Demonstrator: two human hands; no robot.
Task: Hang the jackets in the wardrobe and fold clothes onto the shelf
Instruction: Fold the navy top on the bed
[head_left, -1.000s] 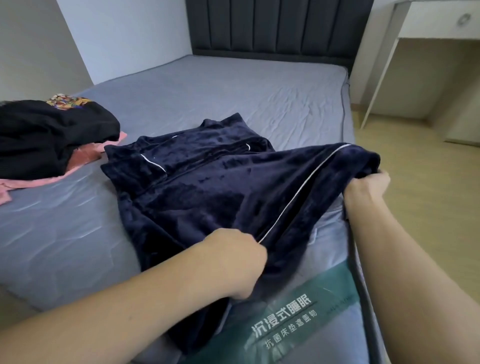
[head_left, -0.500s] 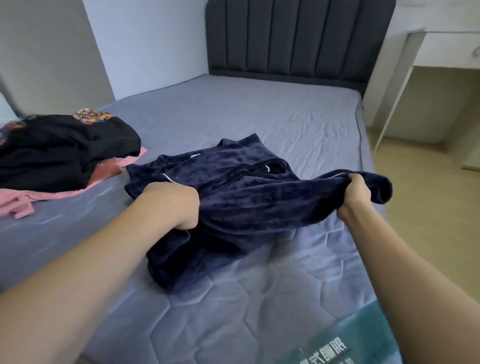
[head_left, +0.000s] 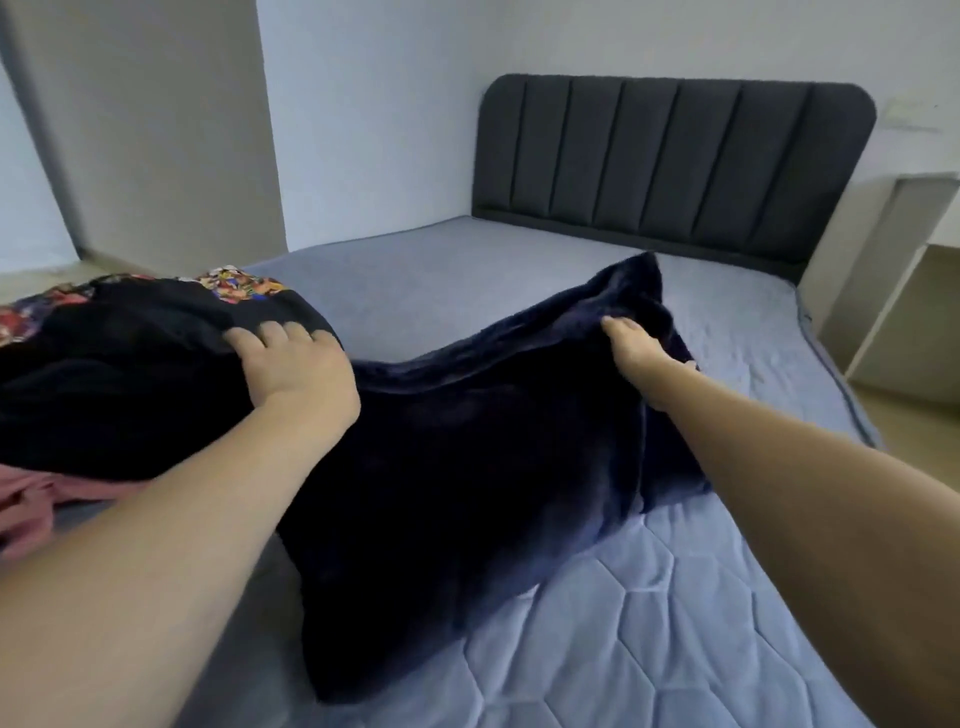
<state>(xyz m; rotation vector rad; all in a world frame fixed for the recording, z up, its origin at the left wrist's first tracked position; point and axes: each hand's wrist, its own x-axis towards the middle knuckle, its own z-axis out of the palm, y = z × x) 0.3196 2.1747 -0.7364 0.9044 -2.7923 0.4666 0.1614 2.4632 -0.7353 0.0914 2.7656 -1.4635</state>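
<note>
I see a navy fleece garment (head_left: 467, 467) spread across the blue-grey quilted mattress (head_left: 649, 623) of the bed. My left hand (head_left: 296, 369) curls over its near-left top edge, fingers against a black garment (head_left: 119, 374) heaped beside it; my right hand (head_left: 631, 345) pinches the far edge, lifting it. A pink cloth (head_left: 26, 504) lies under the black heap. A dark padded headboard (head_left: 675, 161) stands against pale walls.
</note>
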